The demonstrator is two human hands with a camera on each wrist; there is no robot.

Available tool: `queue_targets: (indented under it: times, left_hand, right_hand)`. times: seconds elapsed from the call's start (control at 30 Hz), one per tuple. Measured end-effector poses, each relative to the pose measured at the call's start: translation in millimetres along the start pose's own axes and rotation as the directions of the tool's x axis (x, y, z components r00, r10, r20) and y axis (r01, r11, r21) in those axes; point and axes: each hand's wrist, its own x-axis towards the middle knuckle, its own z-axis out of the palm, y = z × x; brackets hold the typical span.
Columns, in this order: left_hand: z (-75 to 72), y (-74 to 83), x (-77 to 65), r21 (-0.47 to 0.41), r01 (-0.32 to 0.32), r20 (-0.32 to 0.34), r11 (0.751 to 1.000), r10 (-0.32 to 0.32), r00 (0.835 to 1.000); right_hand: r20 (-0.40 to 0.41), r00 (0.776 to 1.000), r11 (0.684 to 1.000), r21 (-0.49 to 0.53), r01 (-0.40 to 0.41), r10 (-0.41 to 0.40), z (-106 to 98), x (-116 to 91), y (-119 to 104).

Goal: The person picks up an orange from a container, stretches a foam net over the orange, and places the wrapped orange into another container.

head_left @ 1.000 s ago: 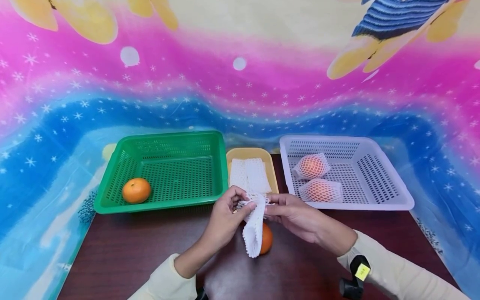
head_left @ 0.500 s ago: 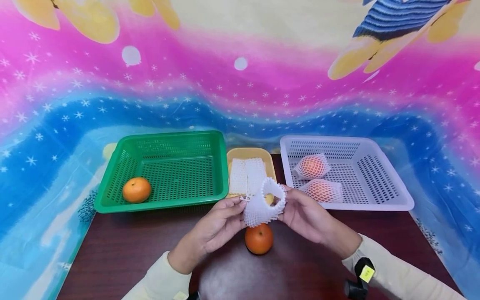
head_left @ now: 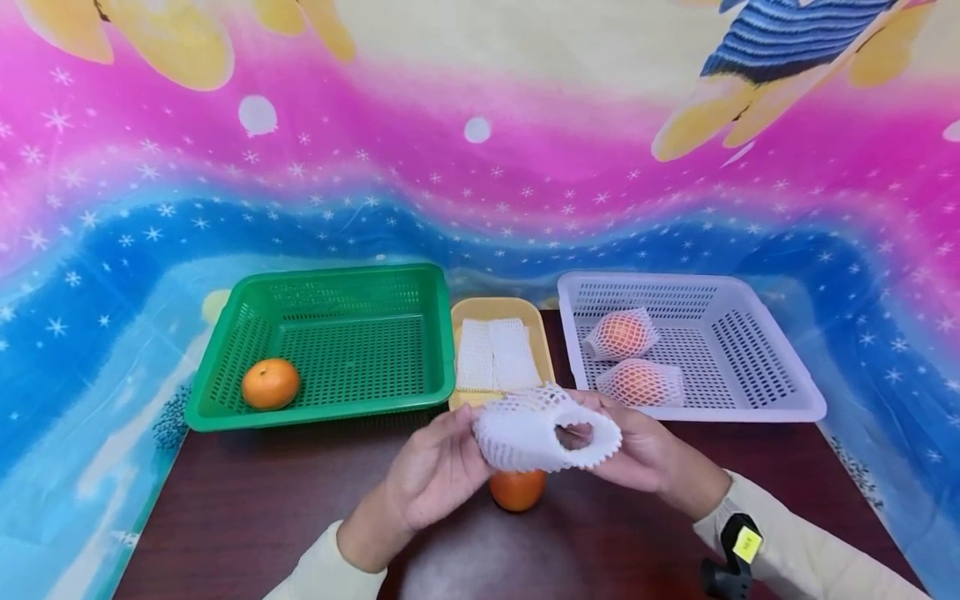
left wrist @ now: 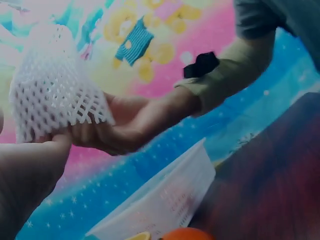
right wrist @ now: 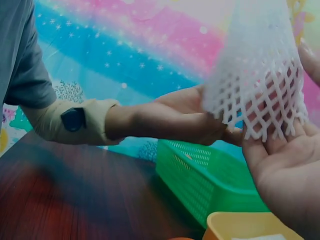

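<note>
A white foam fruit net (head_left: 513, 433) is stretched between my two hands in the head view, its round opening towards the right. My left hand (head_left: 438, 471) holds its left end, and my right hand (head_left: 637, 442) holds the right end near the opening. In the right wrist view, fingers are partly inside the mesh of the net (right wrist: 265, 95). Just below the net, an orange (head_left: 517, 492) rests on the dark table, its top covered by the net. The left wrist view shows the same net (left wrist: 55, 95) and the orange (left wrist: 187, 235) at the lower edge.
A green basket (head_left: 322, 414) at the left holds one orange (head_left: 271, 384). At the right, a pale lilac basket (head_left: 780, 358) holds two netted oranges (head_left: 621, 335). Between them, a yellow tray (head_left: 546, 333) bears flat foam nets (head_left: 495, 354). A printed cloth hangs behind.
The foam net has gone from a narrow folded strip to an opened tube, and its opening has widened and turned right. Both hands have spread apart. The orange on the table stays put.
</note>
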Motion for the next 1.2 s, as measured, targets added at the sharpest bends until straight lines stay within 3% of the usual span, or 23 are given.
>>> queue_targets:
  times: [0.1,0.17,0.27,0.33,0.43,0.53,0.63,0.73,0.83,1.03,1.1,1.17,1.2]
  left_hand:
    - [-0.1,-6.5,-7.1,0.084,0.069,0.097,0.994,-0.077,0.992]
    - [-0.7,-8.7,-10.7,0.151,0.108,0.130,0.983,-0.128,0.983]
    - [-1.7,-9.3,-15.0,0.228,0.135,0.122,0.964,-0.166,0.978]
    - [-3.6,-9.0,-16.7,0.228,0.112,0.094,0.967,-0.136,0.986]
    - [-9.7,-8.2,-16.9,0.184,0.023,0.029,0.983,-0.029,0.999]
    - [-19.9,-8.2,-16.5,0.180,-0.043,-0.080,0.983,0.058,0.995]
    - [-31.3,-12.0,-16.4,0.239,-0.007,-0.228,0.971,0.063,0.972]
    - [-40.1,-20.7,-14.8,0.312,0.070,-0.379,0.948,0.057,0.924]
    - [-46.5,-32.8,-11.5,0.432,0.139,-0.494,0.891,0.105,0.863]
    - [-54.1,-50.2,-6.5,0.696,0.243,-0.582,0.676,0.333,0.742]
    - [-56.7,-53.9,-4.1,0.740,0.262,-0.581,0.619,0.392,0.713]
    - [-60.3,-57.7,-1.2,0.778,0.276,-0.567,0.565,0.441,0.695]
    - [-62.5,-59.6,0.4,0.801,0.284,-0.552,0.527,0.468,0.689]
  right_hand:
    - [0.075,0.997,1.000,-0.006,-0.014,0.015,2,-1,-3]
    - [0.081,0.996,1.000,-0.019,-0.022,0.023,4,-1,-4]
    - [0.068,0.996,0.998,-0.046,-0.053,0.056,8,-2,-1]
    - [0.040,0.994,0.993,-0.074,-0.096,0.099,10,-2,3]
    - [-0.014,0.986,0.982,-0.090,-0.164,0.164,10,-4,9]
    - [-0.070,0.979,0.978,-0.070,-0.199,0.194,4,-9,15]
    - [-0.125,0.980,0.987,-0.037,-0.159,0.153,-5,-15,23]
    - [-0.211,0.973,0.995,-0.005,-0.098,0.094,-15,-21,33]
    - [-0.355,0.931,0.997,0.016,-0.082,0.082,-23,-25,44]
    - [-0.582,0.803,0.990,0.024,-0.137,0.125,-28,-27,65]
    - [-0.639,0.761,0.989,-0.004,-0.150,0.113,-29,-25,69]
    - [-0.696,0.713,0.986,-0.046,-0.158,0.082,-31,-23,73]
    - [-0.723,0.687,0.984,-0.067,-0.163,0.065,-32,-22,75]
